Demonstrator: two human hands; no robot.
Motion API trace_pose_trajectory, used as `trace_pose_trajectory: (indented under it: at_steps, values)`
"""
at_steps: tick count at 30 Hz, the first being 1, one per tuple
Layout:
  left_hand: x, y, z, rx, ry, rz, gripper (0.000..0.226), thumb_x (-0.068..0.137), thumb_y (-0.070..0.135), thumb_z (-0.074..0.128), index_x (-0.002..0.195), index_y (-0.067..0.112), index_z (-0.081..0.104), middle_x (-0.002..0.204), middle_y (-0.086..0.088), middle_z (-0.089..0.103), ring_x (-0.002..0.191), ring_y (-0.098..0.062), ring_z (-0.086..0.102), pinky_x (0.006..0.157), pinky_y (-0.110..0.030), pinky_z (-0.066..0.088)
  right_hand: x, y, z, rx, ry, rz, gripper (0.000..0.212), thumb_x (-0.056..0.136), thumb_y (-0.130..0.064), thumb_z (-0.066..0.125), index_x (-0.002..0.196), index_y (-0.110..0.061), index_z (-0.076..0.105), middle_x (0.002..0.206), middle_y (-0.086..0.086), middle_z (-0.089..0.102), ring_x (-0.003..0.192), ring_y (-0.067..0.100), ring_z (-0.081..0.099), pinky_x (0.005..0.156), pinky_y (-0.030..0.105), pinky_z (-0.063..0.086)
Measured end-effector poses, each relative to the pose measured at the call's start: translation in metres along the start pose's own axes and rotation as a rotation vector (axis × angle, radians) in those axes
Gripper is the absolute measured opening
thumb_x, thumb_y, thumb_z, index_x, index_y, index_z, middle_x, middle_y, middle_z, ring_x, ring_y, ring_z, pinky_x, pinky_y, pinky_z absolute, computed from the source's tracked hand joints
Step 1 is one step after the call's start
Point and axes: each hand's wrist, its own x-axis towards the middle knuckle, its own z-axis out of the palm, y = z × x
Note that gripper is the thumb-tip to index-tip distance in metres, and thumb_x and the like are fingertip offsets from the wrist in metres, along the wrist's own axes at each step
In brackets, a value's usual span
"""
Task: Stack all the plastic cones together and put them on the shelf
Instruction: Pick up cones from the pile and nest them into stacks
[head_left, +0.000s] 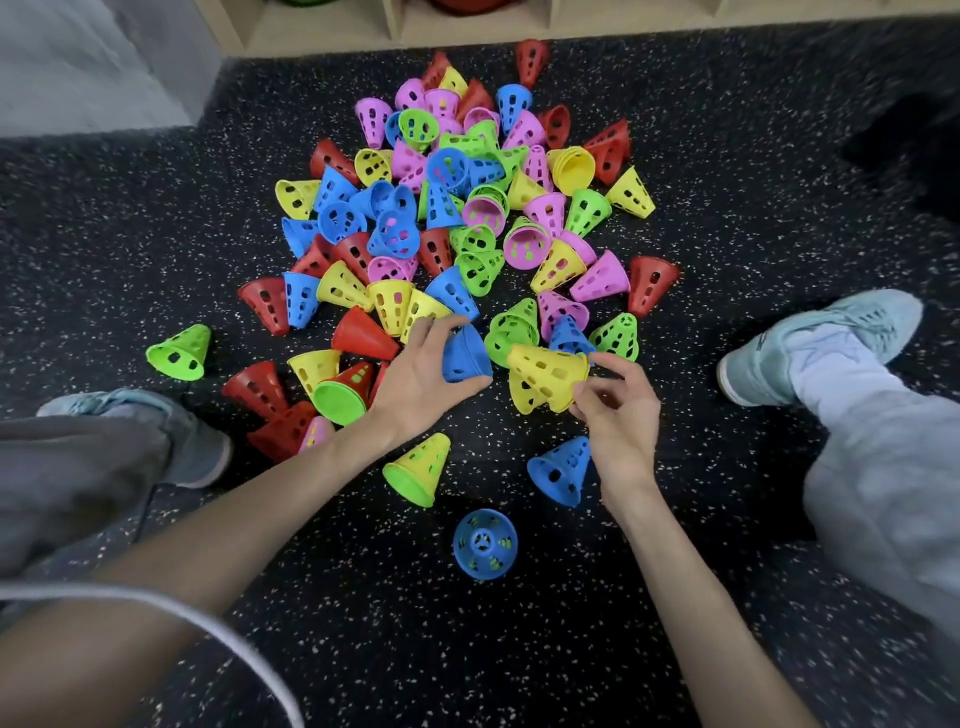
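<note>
Risk: left hand (415, 379) grips blue cone (465, 356), right hand (618, 415) pinches yellow cone (548, 376); misaligned nesting could jam or drop them.

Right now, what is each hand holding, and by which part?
The left hand grips a blue cone around its wall. The right hand pinches a yellow cone at its narrow end.

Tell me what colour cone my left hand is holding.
Blue: the left hand grips a blue cone, seen in the head view.
</note>
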Motion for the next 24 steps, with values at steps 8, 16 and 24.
trace_pose_trajectory:
  at_steps: [8,16,24]
  values:
    - [-0.054,0.02,0.005,-0.144,-0.079,0.047,0.075,0.084,0.052,0.078,0.146,0.031,0.044,0.132,0.006,0.041,0.119,-0.012,0.057,0.095,-0.042,0.055,-0.01,-0.007,0.0,-0.268,-0.231,-0.141,0.037,0.09,-0.009,0.073,0.117,-0.03,0.062,0.084,-0.009,0.073,0.091,0.007,0.068,0.093,0.028,0.052]
    - [-0.075,0.027,0.007,-0.164,-0.023,0.034,0.075,0.083,0.047,0.082,0.146,0.022,0.05,0.129,0.004,0.044,0.114,-0.008,0.052,0.097,-0.032,0.049,-0.034,-0.004,0.027,-0.306,-0.381,-0.131,0.026,0.088,-0.001,0.07,0.107,-0.02,0.072,0.083,-0.004,0.075,0.087,0.011,0.07,0.089,0.028,0.052]
    - [-0.075,0.024,0.003,-0.259,-0.008,-0.062,0.077,0.083,0.05,0.08,0.149,0.032,0.046,0.141,0.009,0.057,0.128,-0.011,0.05,0.105,-0.032,0.042,-0.034,-0.017,0.042,-0.266,-0.385,-0.166,0.018,0.092,0.0,0.064,0.098,-0.013,0.076,0.096,-0.007,0.076,0.091,0.007,0.07,0.083,0.021,0.055]
